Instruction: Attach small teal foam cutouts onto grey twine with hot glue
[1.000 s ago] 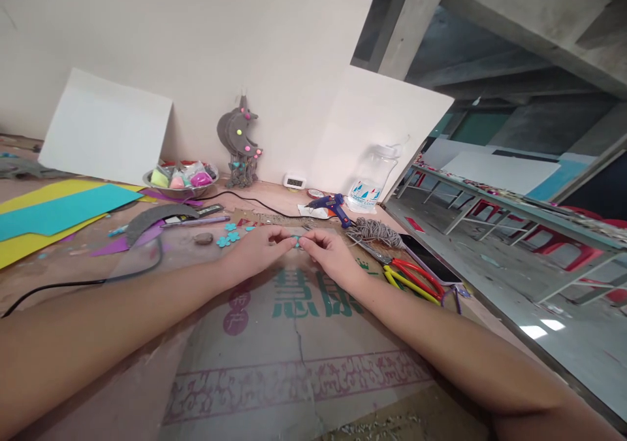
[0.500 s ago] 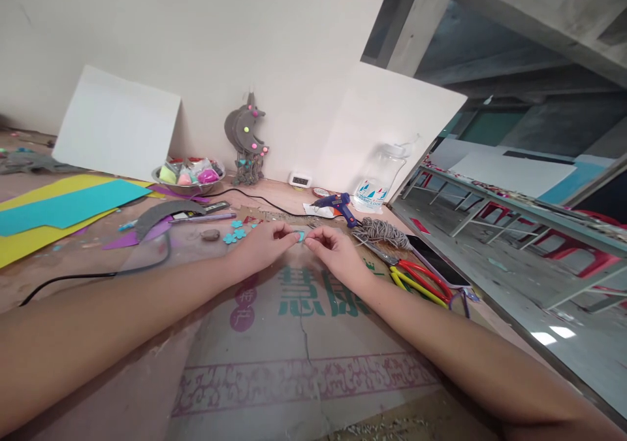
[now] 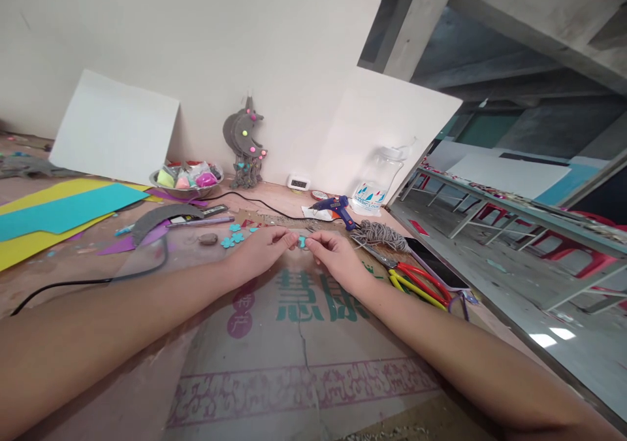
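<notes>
Evidently, a small turquoise piece (image 3: 302,242) sits between my fingertips, over the printed cardboard (image 3: 255,346). My left hand (image 3: 267,250) pinches its left side, my right hand (image 3: 334,255) its right; so small an item presumably calls for both to steady it. Just left lie turquoise flower cutouts (image 3: 236,237), likely kept within reach. Farther right, a blue glue gun (image 3: 337,206) rests nozzle over white paper (image 3: 313,213), probably against drips. Nearer lies grey yarn (image 3: 381,235). A crescent-moon ornament (image 3: 241,134) is set against the far board (image 3: 161,29), apparently clear of the work.
</notes>
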Available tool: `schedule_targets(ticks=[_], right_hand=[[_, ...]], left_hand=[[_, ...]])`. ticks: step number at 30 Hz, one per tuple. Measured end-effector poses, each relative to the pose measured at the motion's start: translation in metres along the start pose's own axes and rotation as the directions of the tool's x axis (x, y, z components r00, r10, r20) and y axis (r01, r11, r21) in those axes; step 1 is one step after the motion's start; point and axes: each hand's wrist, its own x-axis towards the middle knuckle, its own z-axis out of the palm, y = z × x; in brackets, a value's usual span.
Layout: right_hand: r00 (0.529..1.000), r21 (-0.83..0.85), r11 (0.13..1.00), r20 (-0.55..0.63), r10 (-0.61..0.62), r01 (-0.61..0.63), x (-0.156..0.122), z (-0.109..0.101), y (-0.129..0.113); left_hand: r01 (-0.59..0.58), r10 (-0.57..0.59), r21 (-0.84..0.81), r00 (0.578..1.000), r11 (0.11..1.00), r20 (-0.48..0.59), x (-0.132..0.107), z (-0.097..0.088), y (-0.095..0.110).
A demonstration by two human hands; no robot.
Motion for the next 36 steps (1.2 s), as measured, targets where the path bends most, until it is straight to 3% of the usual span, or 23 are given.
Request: schedule_targets(ticks=[5,36], right_hand=[[0.999,0.024,1.000,-0.045,0.017,-0.015,0.002,-0.001,0.003],[0.999,-0.010,1.000,-0.035,0.007,-0.007,-0.001,0.002,-0.002]], left_hand=[[0.029,-0.027,-0.035,0.998,0.999,0.062,-0.003,0.003,0.005],[0.032,-0.035,0.068,0.999,0.997,0.037,-0.007,0.000,0.014]])
